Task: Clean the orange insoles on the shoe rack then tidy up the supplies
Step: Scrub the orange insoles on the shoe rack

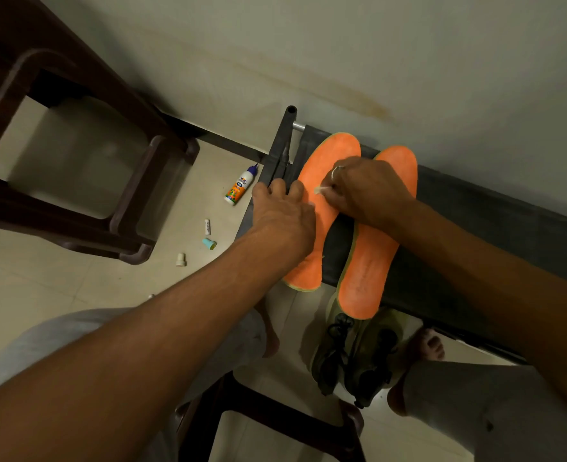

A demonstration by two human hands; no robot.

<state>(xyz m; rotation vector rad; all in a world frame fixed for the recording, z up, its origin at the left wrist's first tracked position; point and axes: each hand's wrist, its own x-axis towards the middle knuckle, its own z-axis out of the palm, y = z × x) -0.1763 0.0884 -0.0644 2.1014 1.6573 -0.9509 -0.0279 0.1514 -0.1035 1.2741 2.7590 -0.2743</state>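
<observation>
Two orange insoles (362, 261) lie on the shoe rack (475, 208); the left hand (280, 215) presses flat and open on one, and the right hand (365, 191) pinches a small white piece (319, 189).

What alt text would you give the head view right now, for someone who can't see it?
Two orange insoles lie side by side on a dark shoe rack; the left hand presses down the left insole while the right hand pinches a small pale scrap against it. The right insole is partly under the right wrist. A glue bottle and small caps lie on the floor.
</observation>
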